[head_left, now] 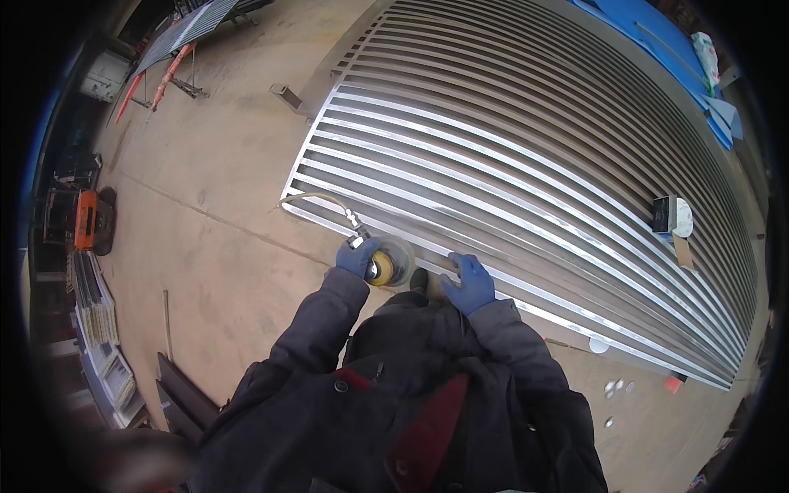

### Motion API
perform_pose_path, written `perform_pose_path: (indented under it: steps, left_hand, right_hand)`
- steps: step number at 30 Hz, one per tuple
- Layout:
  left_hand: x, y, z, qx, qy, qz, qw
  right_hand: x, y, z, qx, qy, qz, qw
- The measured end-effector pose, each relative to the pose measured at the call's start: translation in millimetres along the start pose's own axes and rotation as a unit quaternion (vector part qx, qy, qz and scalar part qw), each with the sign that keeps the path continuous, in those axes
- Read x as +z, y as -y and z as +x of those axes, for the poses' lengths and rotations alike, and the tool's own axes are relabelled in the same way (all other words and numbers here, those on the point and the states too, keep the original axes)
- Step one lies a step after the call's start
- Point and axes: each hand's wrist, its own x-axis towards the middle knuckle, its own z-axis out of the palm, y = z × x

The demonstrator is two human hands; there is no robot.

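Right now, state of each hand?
Left hand: closed around the air sander on the edge of the metal grille.
Right hand: fingers spread flat on the grille's near rail, holding nothing.

a large metal grille of long shiny slats lies flat on the concrete floor. at its near edge the left hand, in a blue glove, grips a round sander with a yellow pad, a hose curving off from it. the right hand, gloved too, rests flat on the nearest slat beside it. a small box sits on the slats toward the right end.
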Motion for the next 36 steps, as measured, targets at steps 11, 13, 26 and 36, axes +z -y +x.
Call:
perform_pose_path:
  steps: [11,13,26,36]
  left_hand:
    - [125.5,-1.9,73.4,-0.069,-0.070,0.267,0.959]
    - [131.4,10.4,78.5,-0.073,-0.039,0.268,0.960]
    - [113.3,89.4,102.9,0.183,0.207,0.281,0.919]
    - [127.8,53.0,97.5,-0.293,0.122,0.109,0.942]
  right_hand:
    - [-26.0,-93.9,-178.0,0.331,-0.011,0.036,0.943]
    - [-26.1,-92.9,-181.7,0.320,-0.049,0.025,0.946]
    - [-36.8,-95.0,-126.5,0.279,-0.074,0.054,0.956]
    - [4.2,-17.6,78.6,-0.016,0.010,-0.211,0.977]
